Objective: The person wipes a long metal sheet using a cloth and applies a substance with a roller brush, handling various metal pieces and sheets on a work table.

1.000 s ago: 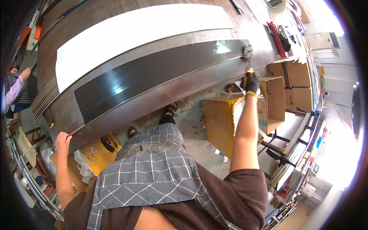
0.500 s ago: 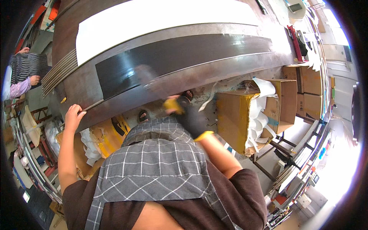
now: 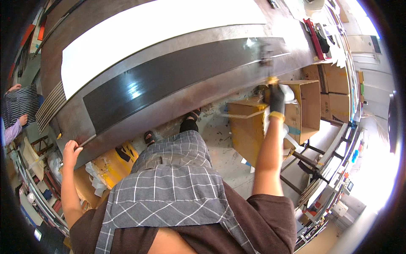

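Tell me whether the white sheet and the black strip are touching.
Apart. The head view shows it plainly: a band of bare tabletop runs between the white sheet and the black strip.

Strong white light from my right burns out that side, bleaches the white sheet [image 3: 160, 34] and leaves glare spots on the dark strip [image 3: 186, 70], while my right hand [image 3: 277, 100] and its tool [image 3: 266, 57] look smeared and edges bend toward the black rim.
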{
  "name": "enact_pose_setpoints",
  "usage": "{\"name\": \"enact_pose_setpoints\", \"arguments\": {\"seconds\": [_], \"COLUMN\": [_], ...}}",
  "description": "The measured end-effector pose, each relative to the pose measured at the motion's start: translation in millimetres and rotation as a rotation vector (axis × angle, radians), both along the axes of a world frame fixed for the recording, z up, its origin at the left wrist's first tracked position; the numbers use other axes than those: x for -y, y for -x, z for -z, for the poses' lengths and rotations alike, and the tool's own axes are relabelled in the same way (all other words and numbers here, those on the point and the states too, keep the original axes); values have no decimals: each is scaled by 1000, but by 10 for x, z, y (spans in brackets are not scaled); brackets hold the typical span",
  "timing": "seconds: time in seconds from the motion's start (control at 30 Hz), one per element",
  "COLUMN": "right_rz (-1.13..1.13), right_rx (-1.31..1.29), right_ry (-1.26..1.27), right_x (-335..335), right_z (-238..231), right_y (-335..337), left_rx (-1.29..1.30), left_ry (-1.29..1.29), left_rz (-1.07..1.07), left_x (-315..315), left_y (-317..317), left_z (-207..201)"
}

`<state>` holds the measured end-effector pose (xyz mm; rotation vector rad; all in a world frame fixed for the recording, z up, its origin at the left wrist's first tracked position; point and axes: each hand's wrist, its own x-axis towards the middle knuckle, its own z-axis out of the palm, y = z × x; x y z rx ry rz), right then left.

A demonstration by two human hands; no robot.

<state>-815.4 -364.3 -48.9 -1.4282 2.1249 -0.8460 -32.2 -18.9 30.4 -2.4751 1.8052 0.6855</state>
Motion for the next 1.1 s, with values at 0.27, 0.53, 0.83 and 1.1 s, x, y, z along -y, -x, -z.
{"name": "enact_pose_setpoints", "arguments": {"seconds": [0.27,0.53,0.83,1.1], "right_rz": [-73,-1088,-515,444], "right_rx": [357,129,2,883], "right_ry": [-194,-411,-43,-88], "right_x": [566,-2059,-1716,1194], "right_z": [-505,-881,-459,-232], "right_y": [299,-3519,-2223,1363], "left_rx": [-20,-130,-181,-157], "left_ry": [-74,19,-24,-110], "left_rz": [-62,-28,-108,-129], "left_x": [-5,111,-65,220], "left_y": [23,-12,-45,-130], "left_z": [-16,41,81,90]}}
